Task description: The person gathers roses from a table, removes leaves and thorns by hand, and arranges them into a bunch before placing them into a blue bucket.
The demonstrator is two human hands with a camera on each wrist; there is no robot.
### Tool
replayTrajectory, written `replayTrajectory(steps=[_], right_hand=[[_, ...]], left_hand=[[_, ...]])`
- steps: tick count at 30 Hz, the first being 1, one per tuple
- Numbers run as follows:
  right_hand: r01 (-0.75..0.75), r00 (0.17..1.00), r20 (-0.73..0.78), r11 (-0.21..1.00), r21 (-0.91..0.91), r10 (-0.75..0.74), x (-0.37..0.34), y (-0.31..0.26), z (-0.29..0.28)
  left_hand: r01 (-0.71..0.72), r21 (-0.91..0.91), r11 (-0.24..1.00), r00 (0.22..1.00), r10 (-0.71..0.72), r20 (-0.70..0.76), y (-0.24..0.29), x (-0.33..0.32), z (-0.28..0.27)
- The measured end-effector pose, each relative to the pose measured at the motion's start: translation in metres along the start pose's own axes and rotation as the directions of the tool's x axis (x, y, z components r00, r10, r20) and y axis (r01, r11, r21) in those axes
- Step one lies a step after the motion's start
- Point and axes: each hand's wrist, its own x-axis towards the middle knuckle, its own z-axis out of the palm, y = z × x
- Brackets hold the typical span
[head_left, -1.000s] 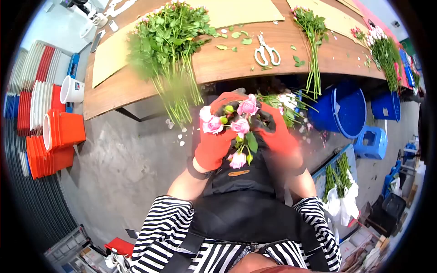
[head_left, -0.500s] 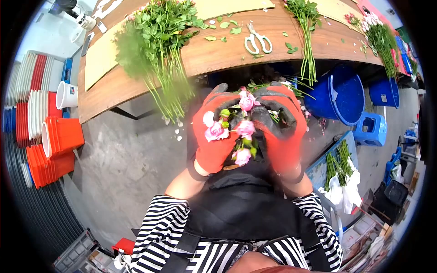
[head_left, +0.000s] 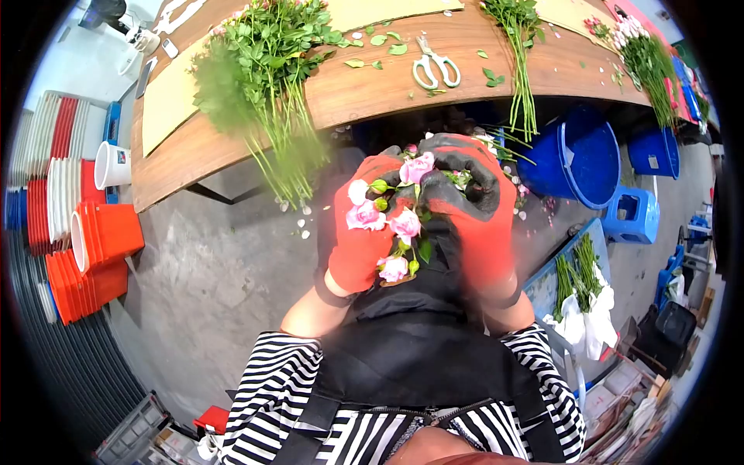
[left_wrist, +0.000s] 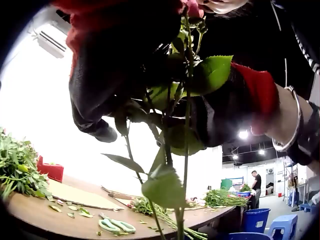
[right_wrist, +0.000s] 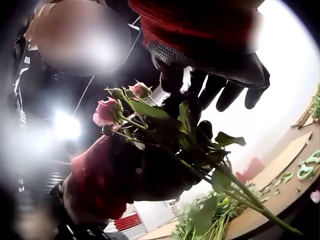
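Observation:
Both hands wear red gloves with dark palms and fingers. The left hand curls round the stems of a pink rose spray, whose blooms and green buds hang over the black apron in the head view. Against the upper bloom, the right hand has bent fingers, with a small bit of greenery between thumb and fingers. In the left wrist view, leafy stems run down below the hands. The right wrist view shows the rose bloom beside the left glove.
A wooden table ahead bears a large leafy bunch, white-handled scissors, loose leaves and a smaller bunch. Blue tubs and a blue stool stand at the right, orange crates at the left.
The right hand's fingers have moved from lower beside the blooms up to the top of the spray. The blooms have shifted slightly left. The table scene has shifted up and left in view.

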Motion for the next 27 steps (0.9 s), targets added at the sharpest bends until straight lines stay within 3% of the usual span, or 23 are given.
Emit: replayTrajectory(steps=[2, 5, 8, 10, 12, 15, 16, 17, 19, 21, 23, 27], right_hand=[[-0.056, 0.998, -0.01, 0.995, 0.083, 0.057, 0.0, -0.004, 0.003], [-0.116, 0.992, -0.019, 0.958, 0.261, 0.125, -0.001, 0.001, 0.004], [-0.189, 0.982, 0.061, 0.935, 0.301, 0.179, 0.002, -0.001, -0.003], [-0.28, 0.957, 0.06, 0.853, 0.44, 0.283, 0.003, 0.002, -0.002], [-0.307, 0.936, 0.032, 0.767, 0.564, 0.351, 0.007, 0.013, -0.003], [-0.116, 0.989, -0.069, 0.969, 0.216, 0.134, 0.016, 0.003, -0.014], [-0.165, 0.979, -0.096, 0.974, 0.154, 0.18, 0.016, -0.009, -0.018], [-0.061, 0.997, -0.051, 0.998, 0.01, 0.062, 0.013, -0.012, -0.023], [0.171, 0.984, 0.082, 0.951, -0.257, -0.155, 0.01, -0.018, -0.03], [0.219, 0.976, 0.114, 0.874, -0.434, -0.188, 0.005, -0.03, -0.024], [0.272, 0.961, 0.111, 0.791, -0.548, -0.254, 0.0, -0.033, -0.013], [0.157, 0.984, -0.022, 0.925, -0.347, -0.175, -0.007, -0.018, -0.003]], left_hand=[[-0.026, 0.148, 0.989, 1.0, 0.026, 0.004, 0.003, 0.0, 0.0], [-0.198, 0.199, 0.96, 0.978, 0.18, 0.104, -0.004, 0.004, -0.011], [-0.209, 0.158, 0.965, 0.968, 0.181, 0.176, -0.002, 0.008, -0.01], [-0.201, 0.176, 0.964, 0.964, 0.162, 0.213, -0.001, 0.008, -0.01], [-0.293, 0.223, 0.93, 0.944, 0.244, 0.223, 0.005, 0.01, -0.009], [-0.312, 0.303, 0.9, 0.946, 0.266, 0.184, 0.014, 0.01, -0.01], [-0.335, 0.37, 0.867, 0.942, 0.292, 0.167, 0.019, 0.009, -0.01], [-0.352, 0.435, 0.829, 0.936, 0.316, 0.154, 0.021, 0.007, -0.01], [-0.405, 0.446, 0.798, 0.911, 0.393, 0.124, 0.024, 0.007, -0.006], [-0.397, 0.46, 0.795, 0.91, 0.406, 0.084, 0.029, 0.002, 0.0], [-0.441, 0.501, 0.744, 0.885, 0.454, 0.105, 0.028, 0.0, 0.002], [-0.473, 0.51, 0.719, 0.869, 0.475, 0.137, 0.03, -0.001, 0.0]])
